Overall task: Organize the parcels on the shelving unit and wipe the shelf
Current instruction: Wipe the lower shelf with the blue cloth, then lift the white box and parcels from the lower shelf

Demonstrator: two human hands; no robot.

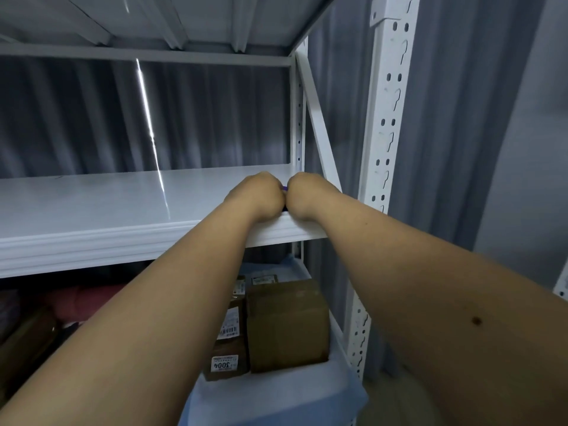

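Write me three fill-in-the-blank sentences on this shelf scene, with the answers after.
1. Both hands, left hand and right hand, rest on the white shelf near its ____ end.
2. The boxes sit on the shelf ____ the hands.
3. A white label on one box reads ____.

Answers: right; below; 3004

Both hands, the left hand (256,195) touching the right hand (310,195), rest side by side on the shelf (92,204) near its right front corner, while parcels (276,327) sit close together on the level below, beneath the hands.
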